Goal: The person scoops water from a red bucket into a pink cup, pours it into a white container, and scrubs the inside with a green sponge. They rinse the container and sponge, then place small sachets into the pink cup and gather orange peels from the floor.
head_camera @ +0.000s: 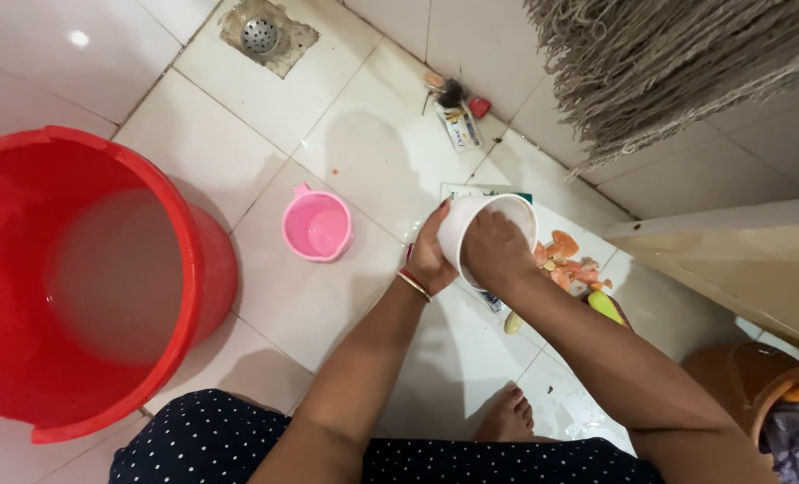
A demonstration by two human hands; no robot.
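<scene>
A red bucket (77, 278) stands at the far left of the tiled floor (345, 152), upright and holding water. To its right, well apart from it, a small pink mug (317, 226) sits upright on the floor with its handle pointing to the far side. A floor drain (260, 36) lies at the far edge, above the gap between bucket and mug.

At centre, both hands meet on a white cup (484, 229). The cup is off the floor, tilted, its mouth turned toward the far right; its long axis runs from near left to far right. The left hand (428, 260) wraps the near-left wall of the cup, fingers curled closed around it, a bangle at the wrist. The right hand (498, 255) is pressed onto the cup's right side from above, fingers bent over the rim; whether they reach inside cannot be determined. Both hands touch the cup; neither is nearer.

Just right of the cup, orange peelings (565, 264) lie on the floor. A grey mop head (668, 72) hangs at the far right, above a pale board (731, 260).
</scene>
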